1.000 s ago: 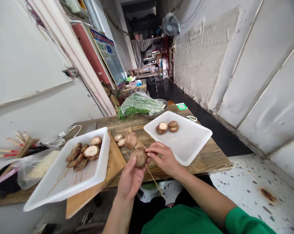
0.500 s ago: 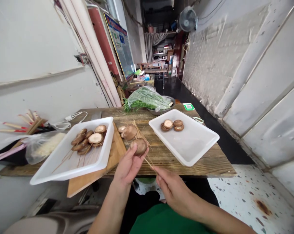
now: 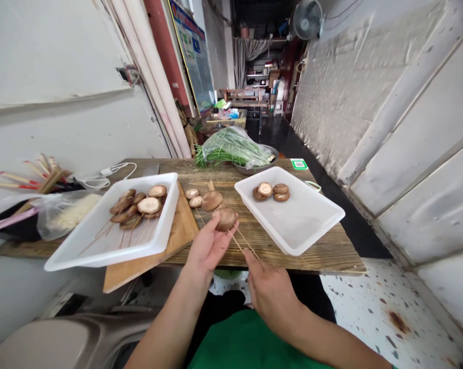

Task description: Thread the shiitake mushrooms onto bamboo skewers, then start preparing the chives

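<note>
My left hand cups a brown shiitake mushroom with its cap upward, thumb and fingers closed round the edge. Just to its right and nearer me, my right hand grips thin bamboo skewers; two shafts show, slanting toward the mushroom. Whether a tip has entered the cap I cannot tell. Behind my left hand, a larger mushroom and two small mushrooms lie on the wooden table. Loose skewers lie partly hidden behind them.
On the left, a white tray of skewered mushrooms rests partly on a cutting board. A right-hand white tray holds several mushrooms. Bagged green vegetables sit in a metal bowl at the back.
The skewers from my right hand now show as two spread shafts, where they were close together. My right hand has turned slightly; my left hand still holds the mushroom. The whole view has shifted a little.
</note>
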`<state>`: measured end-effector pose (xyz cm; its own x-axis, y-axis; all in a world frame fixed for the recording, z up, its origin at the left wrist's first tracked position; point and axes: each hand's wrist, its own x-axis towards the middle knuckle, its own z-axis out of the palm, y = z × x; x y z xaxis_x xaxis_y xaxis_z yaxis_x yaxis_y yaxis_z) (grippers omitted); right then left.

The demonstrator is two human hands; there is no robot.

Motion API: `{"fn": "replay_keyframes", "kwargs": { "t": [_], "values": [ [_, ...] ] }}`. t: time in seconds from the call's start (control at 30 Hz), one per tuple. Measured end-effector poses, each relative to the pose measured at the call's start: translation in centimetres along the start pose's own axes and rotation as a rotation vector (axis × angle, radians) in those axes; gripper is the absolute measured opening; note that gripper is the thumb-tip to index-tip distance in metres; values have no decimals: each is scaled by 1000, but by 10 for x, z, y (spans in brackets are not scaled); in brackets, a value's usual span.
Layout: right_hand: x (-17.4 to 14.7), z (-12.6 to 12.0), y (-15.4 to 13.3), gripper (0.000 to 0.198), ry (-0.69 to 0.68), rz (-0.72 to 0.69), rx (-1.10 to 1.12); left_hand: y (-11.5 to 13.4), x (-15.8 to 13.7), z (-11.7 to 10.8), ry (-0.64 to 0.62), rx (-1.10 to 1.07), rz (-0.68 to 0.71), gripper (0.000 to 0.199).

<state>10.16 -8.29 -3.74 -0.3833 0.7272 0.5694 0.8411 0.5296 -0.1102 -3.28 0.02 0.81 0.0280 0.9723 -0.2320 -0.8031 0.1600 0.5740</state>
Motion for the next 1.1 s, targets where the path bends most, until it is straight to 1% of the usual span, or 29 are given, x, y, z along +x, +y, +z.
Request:
{"fn": "replay_keyframes", "kwargs": {
  "t": [0.1,0.2,0.3,0.63,0.77,0.9,1.1],
  "values": [
    [-2,-2,0,52,-43,-28,-33,-2,4,1,38,-11,9,13],
    [-3,-3,2,41,14,-99,-30,-2,6,2,79,-20,14,11],
    [-3,-2,4,32,100,-78,-59,-2,7,2,91,-26,25,10],
    [3,1,7,30,142,-91,-74,-6,7,1,67,-29,67,10],
    [3,5,9,29,125,-102,-67,-8,5,4,75,-26,85,13],
    [2,6,9,31,117,-99,-67,-9,3,8,57,0,126,14],
    [2,6,9,34,100,-85,-70,-12,-2,11,71,-6,140,14]
  ]
}}
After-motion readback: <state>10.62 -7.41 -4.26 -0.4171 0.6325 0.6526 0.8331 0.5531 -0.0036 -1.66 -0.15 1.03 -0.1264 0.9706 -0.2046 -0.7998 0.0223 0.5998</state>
